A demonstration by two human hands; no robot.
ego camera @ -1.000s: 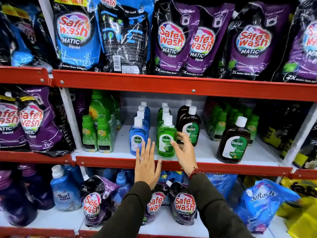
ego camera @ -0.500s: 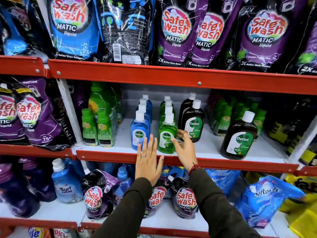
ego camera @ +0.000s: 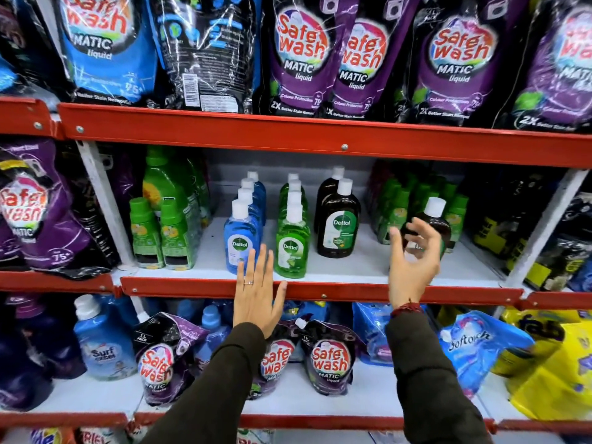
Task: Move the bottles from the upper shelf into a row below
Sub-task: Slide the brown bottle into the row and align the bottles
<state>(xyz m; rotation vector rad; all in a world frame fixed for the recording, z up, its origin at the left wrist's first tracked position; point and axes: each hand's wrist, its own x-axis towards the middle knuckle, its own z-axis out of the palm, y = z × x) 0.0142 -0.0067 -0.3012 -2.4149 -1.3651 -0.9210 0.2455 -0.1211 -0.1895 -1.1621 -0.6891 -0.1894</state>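
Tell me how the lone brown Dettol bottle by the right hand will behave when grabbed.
The brown Dettol bottle looks dark throughout, so it is probably full and heavy for its size. Its glossy surface may be slippery. It stands tall and apart from the rows, so a nudge from the open right hand could tip it.

My left grip (ego camera: 258, 294) lies flat against the red shelf edge (ego camera: 320, 291), just below the blue bottle (ego camera: 241, 241); my right grip (ego camera: 413, 257) hangs spread before the lone brown bottle (ego camera: 432, 221).
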